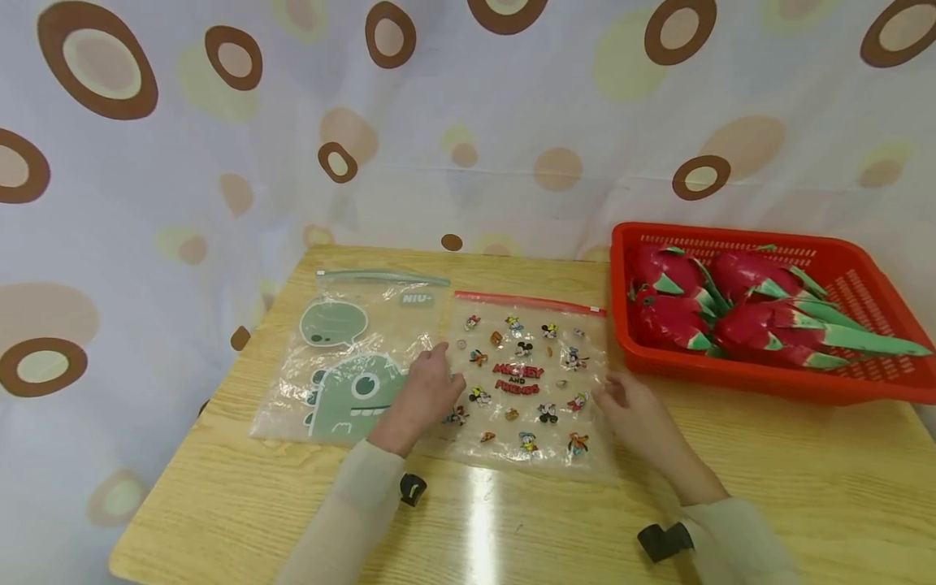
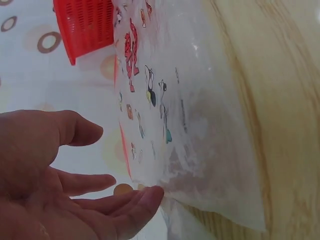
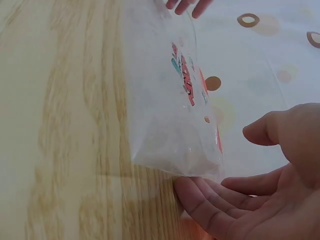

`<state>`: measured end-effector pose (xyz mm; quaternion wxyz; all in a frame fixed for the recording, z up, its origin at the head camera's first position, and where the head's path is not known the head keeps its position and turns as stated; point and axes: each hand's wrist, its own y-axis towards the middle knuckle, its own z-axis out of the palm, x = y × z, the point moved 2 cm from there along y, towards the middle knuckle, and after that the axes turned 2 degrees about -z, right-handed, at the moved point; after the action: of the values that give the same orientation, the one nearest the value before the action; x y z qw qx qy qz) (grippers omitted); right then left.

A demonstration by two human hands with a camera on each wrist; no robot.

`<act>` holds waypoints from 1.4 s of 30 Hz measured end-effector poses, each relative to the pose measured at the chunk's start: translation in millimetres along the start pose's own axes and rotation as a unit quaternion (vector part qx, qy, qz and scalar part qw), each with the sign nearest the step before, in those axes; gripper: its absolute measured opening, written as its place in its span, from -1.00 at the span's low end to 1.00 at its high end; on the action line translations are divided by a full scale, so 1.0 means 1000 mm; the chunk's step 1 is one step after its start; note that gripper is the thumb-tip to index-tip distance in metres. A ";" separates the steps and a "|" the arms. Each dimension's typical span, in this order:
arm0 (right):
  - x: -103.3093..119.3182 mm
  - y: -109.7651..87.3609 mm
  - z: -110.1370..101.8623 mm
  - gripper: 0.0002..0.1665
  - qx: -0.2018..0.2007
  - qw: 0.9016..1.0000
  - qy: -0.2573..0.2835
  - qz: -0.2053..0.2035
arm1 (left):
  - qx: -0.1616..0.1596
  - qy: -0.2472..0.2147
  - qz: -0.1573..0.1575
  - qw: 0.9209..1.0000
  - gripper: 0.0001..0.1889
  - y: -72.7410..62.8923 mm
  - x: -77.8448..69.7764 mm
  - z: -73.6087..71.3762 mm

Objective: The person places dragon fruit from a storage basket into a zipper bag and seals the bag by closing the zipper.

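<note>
A clear zip bag with a red slider strip and small cartoon prints [image 1: 522, 386] lies flat on the table between both hands. My left hand [image 1: 427, 394] is at its left edge; in the left wrist view the fingers [image 2: 145, 205] are relaxed and the thumb stands apart. On the bag's right side is my right hand [image 1: 639, 418]. Its loosely bent fingertips [image 3: 192, 197] meet the side edge in the right wrist view, the thumb raised away. To the left lies a second zip bag [image 1: 340, 333] with a green dinosaur print, partly covered by my left hand.
A red plastic basket [image 1: 629, 341] stands at the right on the wooden table [image 1: 241, 504], holding several pink dragon fruits [image 1: 760, 325] with green tips. Behind the table hangs a white curtain [image 1: 468, 97] with brown ring patterns. Black bands sit at both wrists.
</note>
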<state>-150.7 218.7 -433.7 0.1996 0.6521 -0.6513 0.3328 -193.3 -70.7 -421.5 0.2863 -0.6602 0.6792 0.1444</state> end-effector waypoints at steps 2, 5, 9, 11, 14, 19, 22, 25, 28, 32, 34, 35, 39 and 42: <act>-0.001 0.001 0.000 -0.32 -0.002 1.000 0.005 -0.001 | -0.009 0.013 -0.001 1.000 -0.37 -0.001 0.001 0.000; -0.002 0.003 0.001 -0.32 -0.004 1.000 0.014 0.001 | -0.017 0.026 -0.003 1.000 -0.37 -0.001 0.001 0.001; -0.005 0.005 0.001 -0.32 -0.007 0.999 0.028 0.013 | -0.014 0.020 -0.008 1.000 -0.35 0.000 0.001 0.003; -0.007 0.005 0.002 -0.32 -0.008 0.999 0.038 0.017 | -0.014 0.009 -0.010 1.000 -0.34 0.000 0.002 0.005; -0.009 0.006 0.003 -0.30 -0.007 0.998 0.052 0.022 | -0.012 -0.014 -0.013 1.000 -0.34 0.001 0.004 0.006; -0.012 0.005 0.004 -0.28 -0.005 0.996 0.072 0.043 | -0.002 -0.084 -0.025 0.996 -0.32 0.002 0.006 0.007; -0.012 0.003 0.005 -0.32 -0.011 0.994 0.099 0.043 | -0.006 -0.128 -0.037 0.991 -0.32 0.004 0.007 0.008; -0.012 0.002 0.006 -0.35 -0.025 0.992 0.121 0.030 | -0.013 -0.152 -0.039 0.988 -0.33 0.005 0.007 0.007; -0.009 0.000 0.006 -0.37 -0.039 0.990 0.134 0.018 | -0.016 -0.177 -0.030 0.984 -0.34 0.005 0.007 0.004; -0.003 -0.002 0.006 -0.38 -0.049 0.987 0.155 0.007 | -0.018 -0.219 -0.025 0.975 -0.34 0.003 0.009 -0.001; 0.000 -0.002 0.006 -0.39 -0.056 0.984 0.171 -0.003 | -0.015 -0.238 -0.026 0.971 -0.34 0.001 0.011 -0.004; 0.002 -0.002 0.006 -0.41 -0.061 0.982 0.180 -0.009 | -0.012 -0.248 -0.028 0.968 -0.34 0.001 0.012 -0.005; 0.006 -0.001 0.006 -0.46 -0.076 0.974 0.213 -0.026 | 0.006 -0.305 -0.027 0.952 -0.35 -0.002 0.016 -0.010; 0.008 0.000 0.006 -0.49 -0.080 0.972 0.220 -0.031 | 0.023 -0.359 -0.023 0.933 -0.42 -0.005 0.017 -0.014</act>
<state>-149.9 208.4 -432.2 0.3996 0.5646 -0.5953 0.4089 -190.9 -93.1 -419.1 0.5293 -0.5728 0.5195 0.3491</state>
